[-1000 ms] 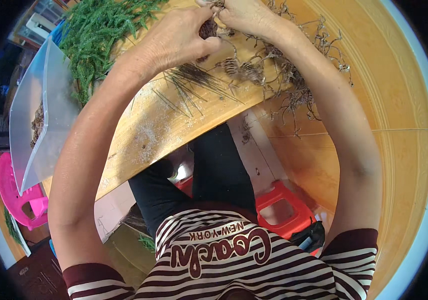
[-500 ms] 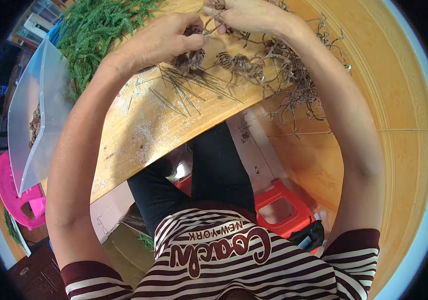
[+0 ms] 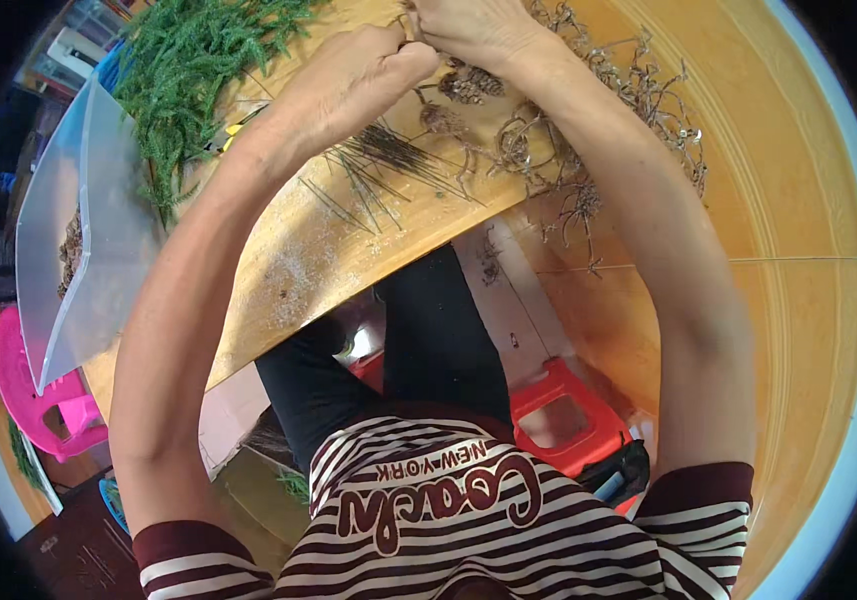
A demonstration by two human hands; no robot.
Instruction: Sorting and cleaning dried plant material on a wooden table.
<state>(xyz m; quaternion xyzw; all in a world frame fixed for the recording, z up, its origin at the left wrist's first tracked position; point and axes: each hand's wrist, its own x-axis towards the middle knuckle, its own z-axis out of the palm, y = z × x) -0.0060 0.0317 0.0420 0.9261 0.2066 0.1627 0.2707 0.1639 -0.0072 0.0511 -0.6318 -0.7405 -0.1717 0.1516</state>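
My left hand (image 3: 368,78) and my right hand (image 3: 473,32) meet at the far edge of the view, knuckles nearly touching. Both are closed, pinching a brown dried twig (image 3: 404,20) that shows only in small part; my fingers hide the rest. Just below my right hand lies a dark pine cone (image 3: 475,84) on the wooden table (image 3: 248,320). Another brown cone (image 3: 439,119) sits nearer to me. A bundle of thin dark green stems (image 3: 393,150) is spread below my left hand.
Tangled dried twigs (image 3: 583,200) overhang the table's right edge. Green artificial foliage (image 3: 188,80) covers the far left, with a yellow-and-black tool (image 3: 238,128) beside it. A clear plastic bin (image 3: 68,230) stands left. Red (image 3: 578,425) and pink stools (image 3: 23,390) are below.
My left hand has shifted right and turned, now closed against my right hand. The cone that showed in and under it is no longer visible there. The yellow-and-black tool has come into sight.
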